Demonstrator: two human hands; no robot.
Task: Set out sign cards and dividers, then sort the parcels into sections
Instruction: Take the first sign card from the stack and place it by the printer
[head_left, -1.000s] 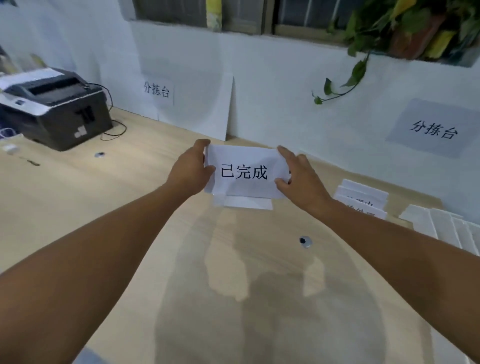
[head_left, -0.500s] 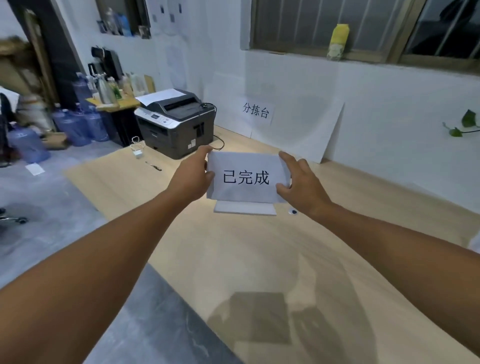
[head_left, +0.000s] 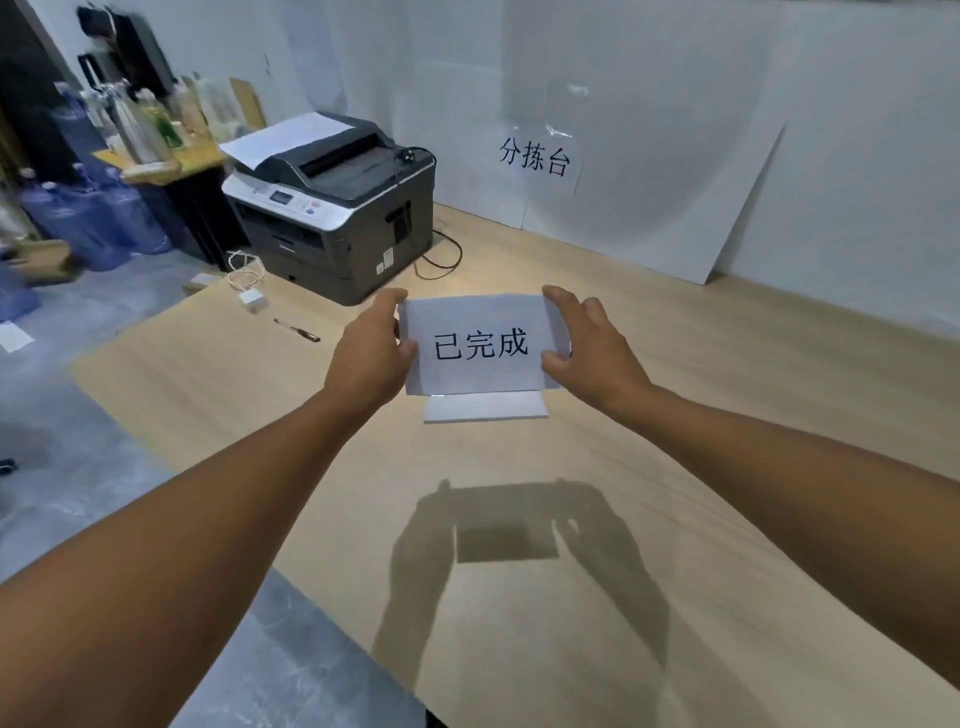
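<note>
Pinching sign card by left edge with left hand | pinching right edge with right hand | held upright between both hands, above table | printer beyond left hand

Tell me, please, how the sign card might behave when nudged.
Likely light and floppy: the sign card looks like thin folded paper. On its narrow base flap, it would probably tip or slide easily.

Sign card reads "已完成"; wall sheet reads "分拣台".
</note>
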